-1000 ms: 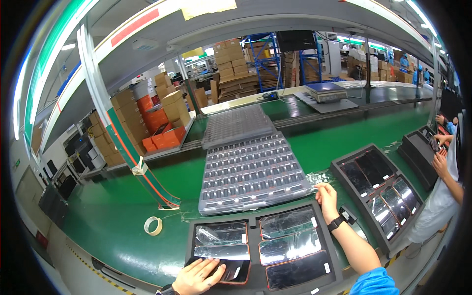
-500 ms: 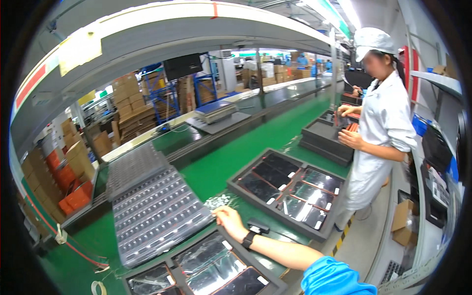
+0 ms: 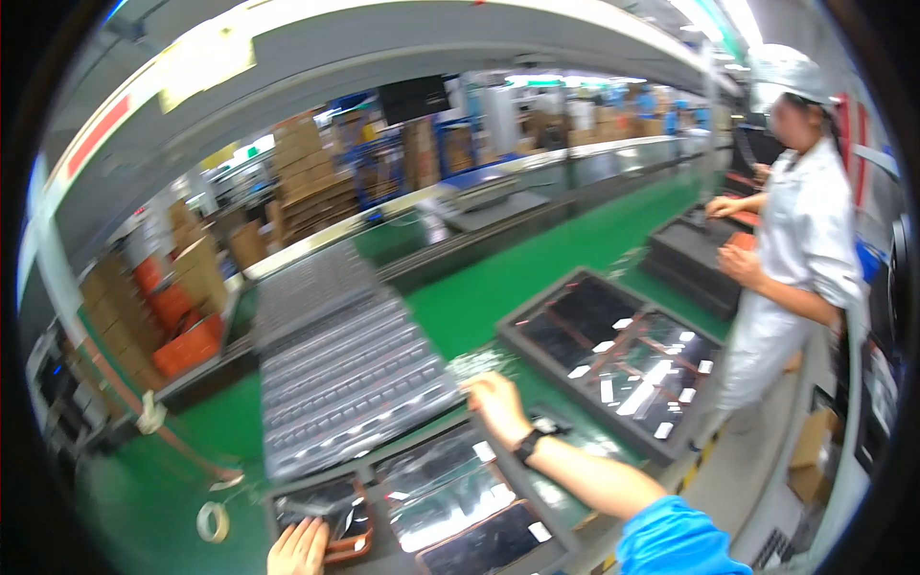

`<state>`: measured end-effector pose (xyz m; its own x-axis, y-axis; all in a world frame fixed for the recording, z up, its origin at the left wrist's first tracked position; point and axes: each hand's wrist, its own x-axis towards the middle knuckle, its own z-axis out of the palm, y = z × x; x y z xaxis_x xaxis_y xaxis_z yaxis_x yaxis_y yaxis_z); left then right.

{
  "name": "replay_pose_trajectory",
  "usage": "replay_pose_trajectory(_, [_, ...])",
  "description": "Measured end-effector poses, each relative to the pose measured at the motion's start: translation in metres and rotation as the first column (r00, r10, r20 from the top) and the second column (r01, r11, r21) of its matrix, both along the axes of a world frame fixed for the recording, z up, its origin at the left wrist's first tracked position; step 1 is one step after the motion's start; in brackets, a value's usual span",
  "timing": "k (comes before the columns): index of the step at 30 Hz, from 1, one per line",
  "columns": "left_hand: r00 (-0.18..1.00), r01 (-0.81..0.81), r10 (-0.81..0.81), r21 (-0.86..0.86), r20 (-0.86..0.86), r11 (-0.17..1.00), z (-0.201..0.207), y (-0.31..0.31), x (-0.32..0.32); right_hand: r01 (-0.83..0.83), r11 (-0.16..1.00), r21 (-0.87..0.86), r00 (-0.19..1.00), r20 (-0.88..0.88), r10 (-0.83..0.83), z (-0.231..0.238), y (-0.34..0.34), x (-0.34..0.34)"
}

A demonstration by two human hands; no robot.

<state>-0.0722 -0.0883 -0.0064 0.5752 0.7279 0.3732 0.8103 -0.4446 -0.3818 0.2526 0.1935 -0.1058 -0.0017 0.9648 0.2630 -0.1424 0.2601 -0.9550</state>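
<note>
Right hand [image 3: 496,402] pinches a small clear bag [image 3: 476,364] at the grey blister tray's [image 3: 350,383] four o'clock corner. Left hand [image 3: 299,548], fingers spread, rests flat on the near black tray [image 3: 316,508] at seven o'clock; its pockets look filled.

Right hand [image 3: 495,402] touches a small clear bag [image 3: 476,363] beside the grey tray [image 3: 350,383]; left hand [image 3: 298,548] rests on a dark tray [image 3: 383,517].

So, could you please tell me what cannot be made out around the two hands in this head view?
- Left hand: cut off by the lower edge; its grip on the black tray of glossy dark panels is hidden.
- Right hand: motion blur hides whether its fingertips hold the small clear shiny packet.
- Grey ribbed plastic tray: blurred, its slot contents unreadable.
</note>
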Motion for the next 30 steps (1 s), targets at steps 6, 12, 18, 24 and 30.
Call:
replay_pose_trajectory(6, [0.979, -0.154, 0.156, -0.031, 0.132, 0.988, 0.006, 0.024, -0.004, -0.029, 1.000, 0.002, 0.999, -0.039, 0.029, -0.005, 0.007, 0.015])
replay_pose_trajectory(12, [0.990, -0.141, 0.141, -0.004, 0.012, 0.990, -0.033, 0.046, -0.027, -0.060, 0.997, -0.044, 0.998, -0.036, 0.059, -0.005, 0.014, 0.015])
replay_pose_trajectory(18, [0.970, -0.237, 0.244, -0.254, -0.004, 0.938, -0.014, 0.046, -0.021, -0.067, 0.996, -0.058, 0.998, 0.004, 0.067, 0.003, 0.009, 0.009])
replay_pose_trajectory(24, [0.975, -0.199, 0.220, -0.300, 0.036, 0.933, -0.025, 0.056, -0.041, -0.065, 0.996, -0.067, 0.998, -0.019, 0.064, 0.004, 0.008, 0.012])
replay_pose_trajectory(30, [0.991, -0.088, 0.080, -0.083, -0.103, 0.993, -0.037, 0.056, -0.044, -0.061, 0.997, -0.045, 0.998, 0.003, 0.061, 0.000, 0.011, 0.012])
